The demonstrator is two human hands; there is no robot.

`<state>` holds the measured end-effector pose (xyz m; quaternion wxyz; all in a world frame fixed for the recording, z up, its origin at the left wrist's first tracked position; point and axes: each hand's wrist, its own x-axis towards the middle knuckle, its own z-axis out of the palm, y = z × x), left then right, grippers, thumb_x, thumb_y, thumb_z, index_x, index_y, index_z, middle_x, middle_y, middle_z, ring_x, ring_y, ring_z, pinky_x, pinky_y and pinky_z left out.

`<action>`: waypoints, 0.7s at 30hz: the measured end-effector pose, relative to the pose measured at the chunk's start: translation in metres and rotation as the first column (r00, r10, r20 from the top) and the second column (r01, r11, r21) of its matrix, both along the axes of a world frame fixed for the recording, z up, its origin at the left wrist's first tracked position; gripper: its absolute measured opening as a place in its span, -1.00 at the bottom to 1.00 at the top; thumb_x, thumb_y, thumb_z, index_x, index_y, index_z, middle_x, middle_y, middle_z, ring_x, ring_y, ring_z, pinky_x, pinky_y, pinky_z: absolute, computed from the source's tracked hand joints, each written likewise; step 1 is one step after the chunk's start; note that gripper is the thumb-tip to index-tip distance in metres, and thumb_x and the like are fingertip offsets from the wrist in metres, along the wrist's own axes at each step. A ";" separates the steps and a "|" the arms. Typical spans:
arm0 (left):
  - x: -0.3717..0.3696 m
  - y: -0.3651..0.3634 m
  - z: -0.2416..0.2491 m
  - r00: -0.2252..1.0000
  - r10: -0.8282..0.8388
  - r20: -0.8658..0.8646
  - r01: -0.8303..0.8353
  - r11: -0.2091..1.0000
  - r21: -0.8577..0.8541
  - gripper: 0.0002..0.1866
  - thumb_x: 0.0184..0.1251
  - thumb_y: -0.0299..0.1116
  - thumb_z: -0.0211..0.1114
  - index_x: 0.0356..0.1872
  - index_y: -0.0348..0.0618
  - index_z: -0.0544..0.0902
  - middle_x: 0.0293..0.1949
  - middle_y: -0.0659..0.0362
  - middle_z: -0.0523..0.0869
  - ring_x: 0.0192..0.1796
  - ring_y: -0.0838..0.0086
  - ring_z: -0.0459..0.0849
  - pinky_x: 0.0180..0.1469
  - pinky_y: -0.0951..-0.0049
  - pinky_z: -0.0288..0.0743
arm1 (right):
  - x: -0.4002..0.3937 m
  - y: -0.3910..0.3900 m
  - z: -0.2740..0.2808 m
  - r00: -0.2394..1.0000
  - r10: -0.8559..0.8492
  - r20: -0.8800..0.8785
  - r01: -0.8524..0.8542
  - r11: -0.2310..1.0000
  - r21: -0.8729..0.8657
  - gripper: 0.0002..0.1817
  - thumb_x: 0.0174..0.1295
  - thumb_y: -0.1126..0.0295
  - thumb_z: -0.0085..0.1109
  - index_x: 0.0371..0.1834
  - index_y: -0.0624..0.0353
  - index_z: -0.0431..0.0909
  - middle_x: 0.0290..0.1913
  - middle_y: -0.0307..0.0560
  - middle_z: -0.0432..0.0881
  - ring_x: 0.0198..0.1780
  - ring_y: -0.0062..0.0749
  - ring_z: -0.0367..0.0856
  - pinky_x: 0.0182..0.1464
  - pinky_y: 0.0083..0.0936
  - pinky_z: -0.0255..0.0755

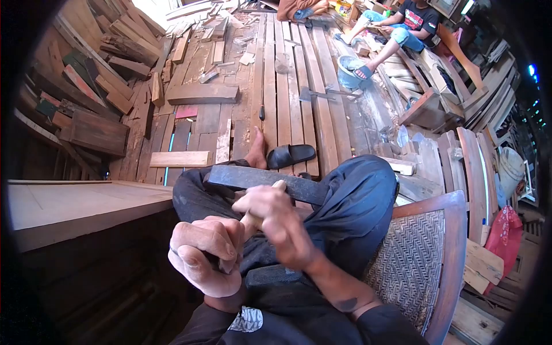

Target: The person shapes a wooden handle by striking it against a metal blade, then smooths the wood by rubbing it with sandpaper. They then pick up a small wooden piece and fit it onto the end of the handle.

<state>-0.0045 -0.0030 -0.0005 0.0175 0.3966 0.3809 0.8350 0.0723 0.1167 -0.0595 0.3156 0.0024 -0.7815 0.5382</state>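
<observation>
The person is sitting in a cane chair (414,259) with legs crossed, both hands drawn in close over the lap. The left hand (208,253) is curling into a tight fist, knuckles up and thumb folded across, clamping something dark that is almost wholly buried in the palm; I cannot tell what it is. The right hand (275,221) is lying just above and beside it, wrist bent, forearm running down toward the lower right, fingers closing around a pale wooden handle (253,219) whose rounded end is poking out near the fingertips. That handle is meeting a long dark bar (261,179) that is resting across the knees, tilting slightly down to the right; whether the bar is a hammer head or a plane blade is hard to make out, since the hand is covering the joint. A bare foot (258,150) is sticking out past the bar beside a black sandal (290,155) on the plank floor (287,109). A desk (75,204) edge is showing at left. Farther off, another person (397,26) is sitting, cut off by the top edge.
</observation>
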 end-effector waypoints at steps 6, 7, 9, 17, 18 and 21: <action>0.006 -0.001 0.005 0.990 0.021 0.141 -0.014 0.999 -0.049 -0.38 0.77 0.13 0.11 -0.46 -0.18 0.46 -0.78 0.34 0.33 -0.78 0.63 0.23 -0.69 0.56 0.14 | -0.002 0.002 0.013 0.998 0.012 0.056 -0.010 0.999 -0.031 -0.55 0.65 0.22 -0.15 0.19 0.28 0.70 0.20 0.13 0.72 0.31 0.04 0.61 0.52 -0.06 0.28; 0.011 -0.004 0.007 0.977 0.017 0.211 -0.003 0.998 -0.067 -0.31 0.72 0.18 0.19 -0.55 -0.20 0.49 -0.80 0.33 0.33 -0.78 0.58 0.27 -0.67 0.52 0.18 | 0.000 -0.010 0.026 0.998 0.062 -0.022 -0.062 0.998 0.007 -0.56 0.65 0.23 -0.14 0.20 0.27 0.69 0.21 0.13 0.71 0.31 0.05 0.60 0.53 -0.05 0.28; 0.012 -0.003 0.009 0.985 0.052 0.165 -0.035 0.994 -0.108 -0.33 0.72 0.17 0.19 -0.52 -0.20 0.52 -0.80 0.33 0.34 -0.78 0.58 0.27 -0.65 0.50 0.22 | -0.004 -0.008 0.020 0.998 0.065 -0.021 -0.065 0.998 0.023 -0.55 0.64 0.25 -0.18 0.22 0.27 0.68 0.22 0.12 0.69 0.32 0.05 0.59 0.52 -0.05 0.26; 0.013 -0.005 0.008 0.978 0.104 0.179 -0.078 0.986 -0.148 -0.36 0.71 0.16 0.21 -0.49 -0.19 0.53 -0.74 0.31 0.40 -0.72 0.59 0.35 -0.60 0.49 0.32 | 0.005 -0.003 0.014 0.991 0.131 0.002 -0.131 0.991 0.016 -0.41 0.68 0.17 -0.38 0.32 0.31 0.62 0.35 0.16 0.64 0.44 0.02 0.53 0.61 0.04 0.18; 0.012 -0.005 0.006 0.980 0.085 0.178 -0.062 0.990 -0.128 -0.37 0.71 0.15 0.21 -0.49 -0.19 0.53 -0.73 0.30 0.41 -0.72 0.59 0.35 -0.59 0.49 0.32 | 0.005 -0.004 0.012 0.989 0.145 -0.021 -0.144 0.989 0.023 -0.42 0.68 0.18 -0.38 0.31 0.32 0.63 0.34 0.17 0.64 0.44 0.03 0.53 0.61 0.01 0.18; 0.007 -0.001 0.003 0.991 0.134 0.004 -0.132 0.984 -0.122 -0.50 0.86 0.02 -0.04 -0.32 -0.14 0.39 -0.76 0.38 0.28 -0.78 0.73 0.12 -0.76 0.62 0.00 | -0.002 0.012 -0.013 0.995 0.028 0.099 -0.026 0.999 -0.021 -0.43 0.68 0.22 -0.38 0.26 0.32 0.66 0.32 0.20 0.66 0.43 0.02 0.54 0.61 -0.08 0.19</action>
